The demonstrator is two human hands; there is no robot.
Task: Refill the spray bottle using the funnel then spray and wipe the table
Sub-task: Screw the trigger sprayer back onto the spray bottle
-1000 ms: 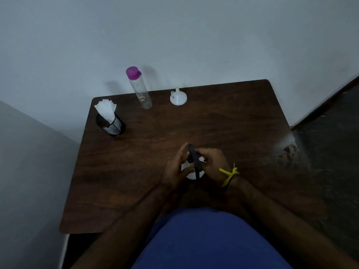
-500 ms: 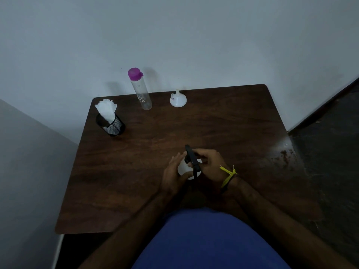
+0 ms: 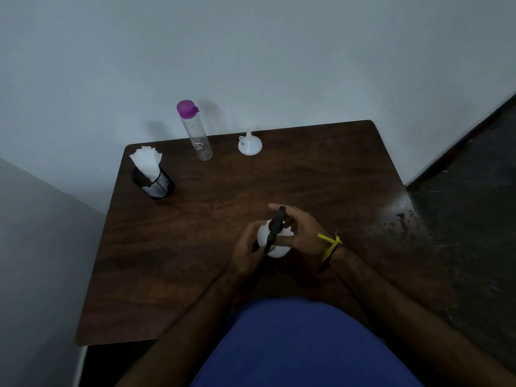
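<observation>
The white spray bottle stands on the desk near its front edge, between both hands. The left hand curls round its body, and the right hand grips its black sprayer head. Funnel and water bottle stand well apart at the far edge.

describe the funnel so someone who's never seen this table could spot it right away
Look along the far edge of the dark wooden table, by the wall. Right of the clear bottle with the purple cap sits the funnel: small, white, wide mouth down, spout pointing up, the only cone-shaped thing there.
</observation>
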